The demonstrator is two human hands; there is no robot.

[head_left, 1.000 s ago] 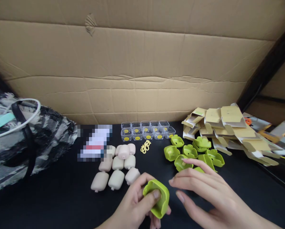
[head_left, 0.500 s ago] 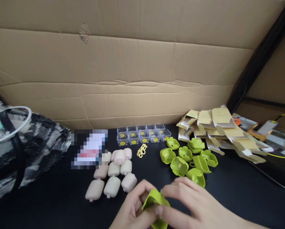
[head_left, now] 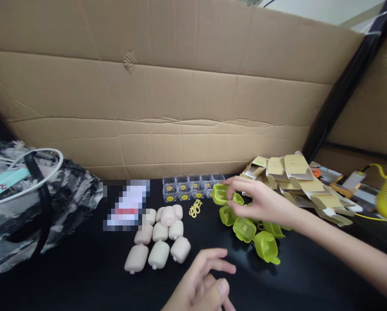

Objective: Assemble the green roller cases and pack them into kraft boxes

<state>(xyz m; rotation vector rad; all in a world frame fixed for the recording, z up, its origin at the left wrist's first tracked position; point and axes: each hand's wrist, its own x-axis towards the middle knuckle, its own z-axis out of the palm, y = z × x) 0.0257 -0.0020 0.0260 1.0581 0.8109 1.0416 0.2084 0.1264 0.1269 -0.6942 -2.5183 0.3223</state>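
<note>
My right hand (head_left: pixel 258 201) reaches over the group of green cases and pinches one hollow, soft-looking green case (head_left: pixel 219 195) between thumb and fingers. That case is tilted so its inside shows, just in front of the clear boxes. Below it lie several more green cases (head_left: pixel 244 229), some with scalloped, petal-like edges; my hand and forearm hide part of them. My left hand (head_left: pixel 206 280) is near the front of the black table, fingers apart and slightly curled, holding nothing. Left of it stand several pale rounded pieces (head_left: pixel 158 255) with small nubs.
Clear plastic boxes (head_left: pixel 184 191) with yellow stickers stand in rows at the back, with small yellow loops (head_left: pixel 195 208) before them. Flattened cardboard boxes (head_left: pixel 297 172) are piled at right. A patterned bag (head_left: pixel 73 185) sits left, and a cardboard wall (head_left: pixel 180 99) rises behind.
Both hands were together on a green case at the front. My right hand has carried a green case up and back to the group; my left hand has let go and opened.
</note>
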